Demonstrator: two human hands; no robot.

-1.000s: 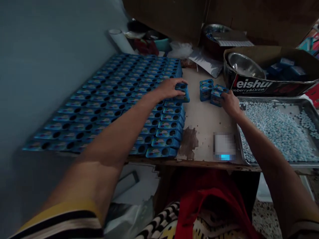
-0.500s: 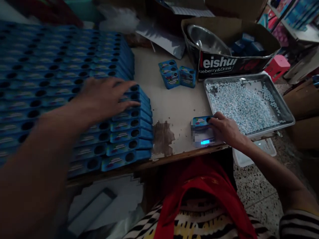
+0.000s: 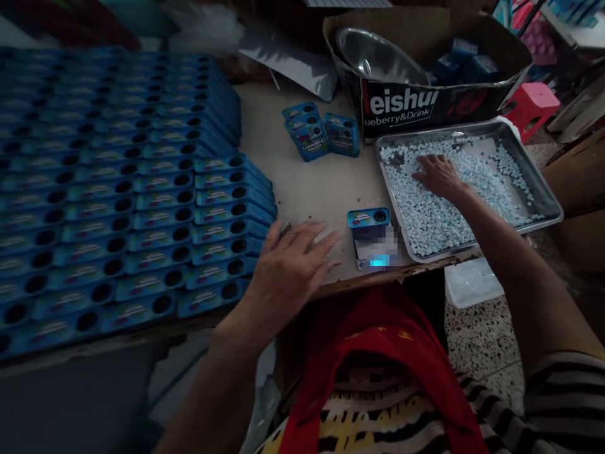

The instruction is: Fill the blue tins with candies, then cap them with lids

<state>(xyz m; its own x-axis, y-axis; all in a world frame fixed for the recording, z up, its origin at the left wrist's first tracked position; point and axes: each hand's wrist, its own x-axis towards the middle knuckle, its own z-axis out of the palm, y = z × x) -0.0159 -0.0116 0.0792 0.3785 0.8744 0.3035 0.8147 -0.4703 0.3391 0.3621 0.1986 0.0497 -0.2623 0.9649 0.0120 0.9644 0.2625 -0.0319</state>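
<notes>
My left hand (image 3: pixel 290 268) is over the table edge with its fingers spread and nothing in them, just right of the rows of blue candy packs (image 3: pixel 163 198). My right hand (image 3: pixel 439 176) lies palm down on small pale-blue and white candies (image 3: pixel 439 217) in a metal tray (image 3: pixel 548 211). Its fingers are apart, their tips touching the candies. Between the hands, one blue candy pack (image 3: pixel 368 218) with a round dark spot on top stands on a small digital scale (image 3: pixel 366 255). The scale's display glows blue, but its reading is unreadable.
Several blue packs (image 3: pixel 309 137) lie farther back on the table (image 3: pixel 326 189). Behind the tray, an open cardboard box (image 3: pixel 401 110) holds a metal bowl (image 3: pixel 382 60) and blue packs. A red stool (image 3: pixel 536 107) stands at right. Below the tray is a clear plastic container (image 3: pixel 472 284).
My right hand has let go of the pack on the scale and moved right into the candies. My left hand has come off the pack rows, towards me and to the right.
</notes>
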